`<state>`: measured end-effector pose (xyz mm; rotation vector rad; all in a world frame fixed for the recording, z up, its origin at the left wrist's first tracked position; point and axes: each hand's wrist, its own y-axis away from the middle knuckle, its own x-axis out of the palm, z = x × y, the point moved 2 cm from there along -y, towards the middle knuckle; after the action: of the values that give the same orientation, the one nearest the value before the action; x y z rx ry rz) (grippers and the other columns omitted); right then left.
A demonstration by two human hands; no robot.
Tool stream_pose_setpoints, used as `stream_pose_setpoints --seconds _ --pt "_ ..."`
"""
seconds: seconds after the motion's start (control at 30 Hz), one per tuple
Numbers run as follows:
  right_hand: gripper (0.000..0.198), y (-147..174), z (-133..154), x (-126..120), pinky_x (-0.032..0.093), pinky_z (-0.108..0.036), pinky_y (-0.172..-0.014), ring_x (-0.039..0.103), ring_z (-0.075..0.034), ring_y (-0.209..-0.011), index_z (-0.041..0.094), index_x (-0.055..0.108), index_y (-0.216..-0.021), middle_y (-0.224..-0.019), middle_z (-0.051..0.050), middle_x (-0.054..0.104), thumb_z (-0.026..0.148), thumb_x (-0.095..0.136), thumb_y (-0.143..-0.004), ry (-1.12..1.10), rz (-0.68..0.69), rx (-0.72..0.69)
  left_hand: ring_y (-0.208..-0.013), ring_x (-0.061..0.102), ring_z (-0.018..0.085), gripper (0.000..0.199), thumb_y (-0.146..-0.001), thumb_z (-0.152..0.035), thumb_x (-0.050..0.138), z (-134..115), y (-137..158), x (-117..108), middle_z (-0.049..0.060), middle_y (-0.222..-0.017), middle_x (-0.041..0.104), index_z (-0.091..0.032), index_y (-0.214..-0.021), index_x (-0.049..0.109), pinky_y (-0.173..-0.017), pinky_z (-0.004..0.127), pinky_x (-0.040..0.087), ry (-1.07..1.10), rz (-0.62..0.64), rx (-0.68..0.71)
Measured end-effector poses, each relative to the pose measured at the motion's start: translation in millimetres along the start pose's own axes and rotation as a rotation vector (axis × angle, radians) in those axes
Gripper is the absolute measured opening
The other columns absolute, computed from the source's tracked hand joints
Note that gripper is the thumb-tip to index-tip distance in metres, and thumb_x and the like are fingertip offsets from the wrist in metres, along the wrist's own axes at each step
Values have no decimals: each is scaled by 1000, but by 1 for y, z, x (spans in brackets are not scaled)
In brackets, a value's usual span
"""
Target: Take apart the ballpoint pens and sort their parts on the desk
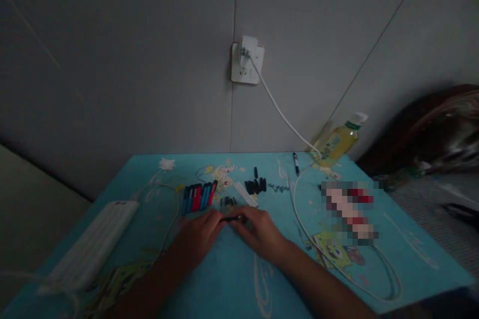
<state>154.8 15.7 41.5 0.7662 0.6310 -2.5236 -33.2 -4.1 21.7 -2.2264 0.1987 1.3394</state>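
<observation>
Between the fingertips of both hands is a thin dark pen part [230, 218], held level just above the table. My left hand [200, 237] pinches its left end. On the other end, the fingers of my right hand [258, 232] are closed. Beyond the left hand lies a row of blue and red pen barrels [196, 197]. Small black pieces [228, 201] lie just past the fingertips, with thin white refills [245, 194] beside them. Further back are black pen caps or grips [256, 185] and a line of small springs [279, 188].
A white power strip [95, 239] lies on the left of the blue patterned table [220, 289]. At the back right stand a tilted bottle of yellow drink [340, 142] and a dark pen [296, 163]. A white cable [295, 199] loops near a blurred-out object [350, 212].
</observation>
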Motion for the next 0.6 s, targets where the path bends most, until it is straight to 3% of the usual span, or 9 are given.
stream_pose_setpoints --seconds 0.1,0.2,0.4,0.5,0.6 --pt "27 1 -7 2 49 -23 -71 67 -14 -76 21 69 -95 -83 -2 72 38 48 -98 119 22 46 -74 67 14 25 -99 -31 40 5 1 3 1 -85 68 -22 -97 64 -70 23 52 27 -29 80" --pt "41 1 -13 1 46 -23 -64 64 -13 -61 20 69 -79 -69 -1 69 41 40 -101 268 35 91 -85 69 16 23 -96 -36 48 13 4 9 2 -99 71 -24 -113 60 -76 26 53 1 -19 52" --pt "27 -2 -5 -8 46 -25 -86 66 -17 -94 22 65 -111 -101 -3 73 41 55 -95 279 55 -114 -83 70 16 18 -97 -36 46 30 8 17 -2 -98 72 -27 -105 60 -72 24 54 3 54 -6" --pt "22 -3 -6 -7 46 -25 -85 66 -16 -89 21 67 -101 -93 -3 73 36 51 -97 350 60 -117 -85 71 16 20 -95 -40 50 32 9 18 -2 -99 72 -28 -108 60 -73 25 55 -2 57 7" --pt "37 -3 -11 -5 46 -26 -75 66 -17 -76 20 68 -85 -80 -3 72 40 42 -100 450 74 -30 -86 71 16 22 -94 -41 51 28 9 19 -2 -102 73 -29 -110 61 -75 25 55 2 65 45"
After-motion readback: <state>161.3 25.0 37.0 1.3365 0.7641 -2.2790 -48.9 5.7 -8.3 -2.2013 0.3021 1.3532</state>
